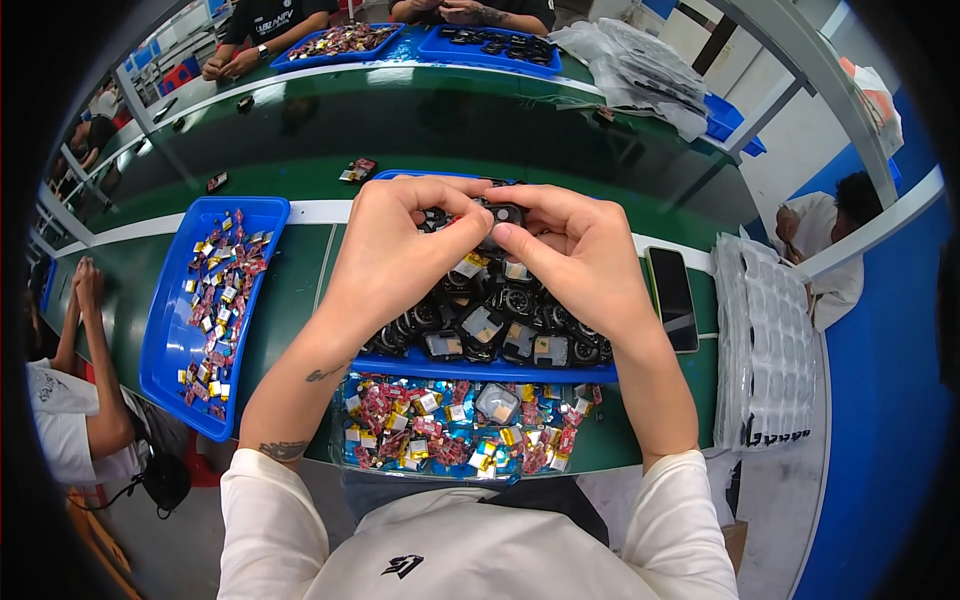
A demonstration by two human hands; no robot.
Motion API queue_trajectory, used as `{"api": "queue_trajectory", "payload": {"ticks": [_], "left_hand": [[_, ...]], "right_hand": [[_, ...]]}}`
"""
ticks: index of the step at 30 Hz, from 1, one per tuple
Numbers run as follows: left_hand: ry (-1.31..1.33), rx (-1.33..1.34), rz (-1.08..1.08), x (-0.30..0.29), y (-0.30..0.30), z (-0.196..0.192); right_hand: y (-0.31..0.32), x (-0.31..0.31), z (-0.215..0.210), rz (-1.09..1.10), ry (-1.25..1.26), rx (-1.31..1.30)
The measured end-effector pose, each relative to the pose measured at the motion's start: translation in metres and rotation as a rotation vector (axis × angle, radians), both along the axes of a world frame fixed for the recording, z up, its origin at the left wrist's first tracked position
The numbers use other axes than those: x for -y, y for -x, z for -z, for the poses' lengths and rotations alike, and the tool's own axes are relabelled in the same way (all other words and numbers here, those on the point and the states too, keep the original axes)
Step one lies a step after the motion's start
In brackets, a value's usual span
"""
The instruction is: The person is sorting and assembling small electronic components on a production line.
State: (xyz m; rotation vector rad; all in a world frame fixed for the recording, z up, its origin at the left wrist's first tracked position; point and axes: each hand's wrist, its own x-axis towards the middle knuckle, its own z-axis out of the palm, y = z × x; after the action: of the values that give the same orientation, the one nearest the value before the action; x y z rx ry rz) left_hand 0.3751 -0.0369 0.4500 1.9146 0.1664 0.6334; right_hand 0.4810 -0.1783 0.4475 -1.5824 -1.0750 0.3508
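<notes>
My left hand and my right hand meet above the middle blue tray. Both pinch one small black square part between their fingertips. Under the hands the tray is piled with several black square parts, some showing silver or gold faces. Nearer to me lies a clear bag full of small red, gold and blue wrapped pieces.
A second blue tray with small red and gold pieces sits at the left on the green bench. A dark phone lies to the right, beside a stack of clear blister trays. Other people sit at the left, right and far side.
</notes>
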Motion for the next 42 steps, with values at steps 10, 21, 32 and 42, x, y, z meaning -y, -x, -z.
{"api": "queue_trajectory", "payload": {"ticks": [10, 21, 32, 42], "left_hand": [[0.085, 0.0, 0.022, 0.001, 0.0, 0.004], [0.216, 0.016, 0.023, 0.009, 0.0, -0.002], [0.279, -0.012, 0.124, 0.006, 0.004, -0.003], [0.474, 0.027, 0.258, 0.007, 0.005, -0.003]], "right_hand": [[0.005, -0.001, -0.001, 0.034, -0.082, 0.028], [0.004, -0.001, -0.001, 0.071, -0.176, 0.039], [-0.003, 0.007, -0.016, 0.135, -0.31, -0.085], [0.001, 0.005, -0.01, 0.171, -0.314, 0.185]]}}
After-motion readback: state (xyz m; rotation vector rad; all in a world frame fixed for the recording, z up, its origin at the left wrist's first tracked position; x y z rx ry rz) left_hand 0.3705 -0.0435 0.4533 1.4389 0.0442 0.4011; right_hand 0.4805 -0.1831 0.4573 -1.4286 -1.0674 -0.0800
